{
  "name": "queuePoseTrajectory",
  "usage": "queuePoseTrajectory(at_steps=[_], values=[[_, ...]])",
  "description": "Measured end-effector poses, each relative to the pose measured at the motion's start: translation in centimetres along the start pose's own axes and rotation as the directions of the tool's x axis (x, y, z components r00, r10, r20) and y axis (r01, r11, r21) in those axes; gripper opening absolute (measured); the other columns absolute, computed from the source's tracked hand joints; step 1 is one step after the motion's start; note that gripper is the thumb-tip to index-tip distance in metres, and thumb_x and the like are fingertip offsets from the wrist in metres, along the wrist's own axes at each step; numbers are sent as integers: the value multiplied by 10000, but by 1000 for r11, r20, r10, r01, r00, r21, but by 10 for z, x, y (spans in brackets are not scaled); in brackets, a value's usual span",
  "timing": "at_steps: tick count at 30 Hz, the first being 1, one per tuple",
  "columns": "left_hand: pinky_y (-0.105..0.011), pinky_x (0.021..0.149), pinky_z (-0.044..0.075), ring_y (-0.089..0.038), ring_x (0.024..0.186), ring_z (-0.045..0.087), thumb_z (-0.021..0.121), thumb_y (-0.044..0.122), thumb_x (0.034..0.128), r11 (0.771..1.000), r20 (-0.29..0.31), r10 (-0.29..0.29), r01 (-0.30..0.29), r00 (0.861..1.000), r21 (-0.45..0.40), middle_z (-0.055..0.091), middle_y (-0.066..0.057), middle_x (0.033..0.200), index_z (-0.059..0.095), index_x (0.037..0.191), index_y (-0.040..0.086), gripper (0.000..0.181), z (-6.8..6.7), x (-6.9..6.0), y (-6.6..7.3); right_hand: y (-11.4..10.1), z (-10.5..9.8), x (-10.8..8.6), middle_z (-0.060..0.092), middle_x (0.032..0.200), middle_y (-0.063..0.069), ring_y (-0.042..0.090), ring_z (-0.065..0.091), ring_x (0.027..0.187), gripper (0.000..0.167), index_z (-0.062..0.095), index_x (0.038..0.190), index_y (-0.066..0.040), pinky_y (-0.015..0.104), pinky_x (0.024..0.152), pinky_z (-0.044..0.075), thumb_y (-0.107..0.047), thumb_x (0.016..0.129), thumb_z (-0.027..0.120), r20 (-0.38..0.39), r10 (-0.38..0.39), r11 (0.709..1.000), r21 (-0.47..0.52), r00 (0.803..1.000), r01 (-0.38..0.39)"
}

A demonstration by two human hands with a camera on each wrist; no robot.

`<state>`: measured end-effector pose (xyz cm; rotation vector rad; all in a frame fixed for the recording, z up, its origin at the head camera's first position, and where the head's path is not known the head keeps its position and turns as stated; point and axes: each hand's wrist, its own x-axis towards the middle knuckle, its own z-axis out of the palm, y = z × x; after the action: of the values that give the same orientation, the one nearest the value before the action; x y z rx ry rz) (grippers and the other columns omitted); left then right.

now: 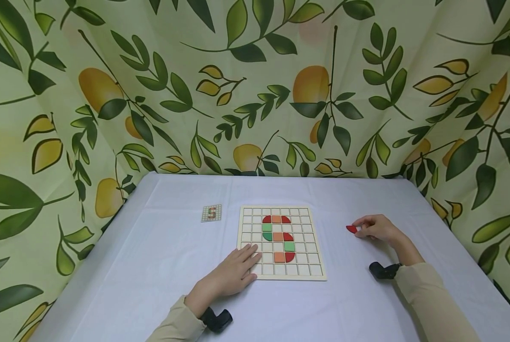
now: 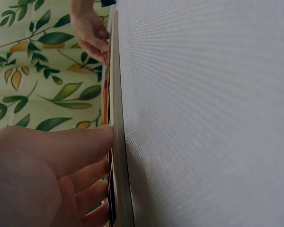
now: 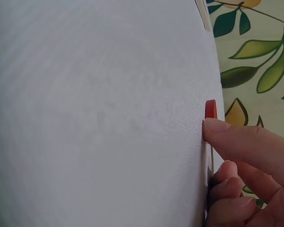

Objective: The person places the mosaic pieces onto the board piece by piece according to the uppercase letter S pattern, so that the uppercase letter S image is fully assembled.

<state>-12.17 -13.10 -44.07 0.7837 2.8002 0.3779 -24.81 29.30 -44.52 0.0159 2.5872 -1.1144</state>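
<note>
A square wooden grid board (image 1: 310,271) lies on the table, with red, orange and green tiles in an S shape on its cells. My left hand (image 1: 231,271) rests on the board's near left corner, fingers spread over the cells; in the left wrist view its thumb (image 2: 85,146) touches the board's edge. To the right of the board, my right hand (image 1: 379,229) pinches a red tile (image 1: 351,229) with a curved edge. In the right wrist view that red tile (image 3: 210,109) shows upright beyond the thumb, close to the cloth, partly hidden by the fingers.
A small card (image 1: 211,213) with a grid and an S pattern lies left of the board. White cloth (image 1: 152,247) covers the table. A curtain (image 1: 255,95) printed with leaves and fruit hangs behind. Each wrist wears a black camera (image 1: 383,270).
</note>
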Motion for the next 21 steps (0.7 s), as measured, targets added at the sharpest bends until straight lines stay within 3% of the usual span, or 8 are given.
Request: queuePoseTrajectory(at_steps=[13, 21], values=[[-485, 1217, 261, -275, 1506, 249, 480, 305, 993, 1000, 1, -6, 6, 1000, -3, 286, -67, 1608, 376, 1488, 124, 537, 1, 0, 0, -5, 3, -4, 474, 711, -42, 108, 438, 643, 414, 629, 1149, 74, 232, 547, 382, -159, 821, 733, -40, 28, 1000, 3, 999, -28], [-477, 1222, 257, -262, 1511, 240, 483, 315, 989, 1000, 8, -18, 18, 1000, -1, 280, -48, 1612, 375, 1490, 139, 542, 2, 1, 0, -8, 11, -6, 480, 692, -43, 106, 440, 630, 420, 632, 1139, 81, 227, 536, 386, -168, 819, 737, -57, 1, 1000, 1, 998, -1]])
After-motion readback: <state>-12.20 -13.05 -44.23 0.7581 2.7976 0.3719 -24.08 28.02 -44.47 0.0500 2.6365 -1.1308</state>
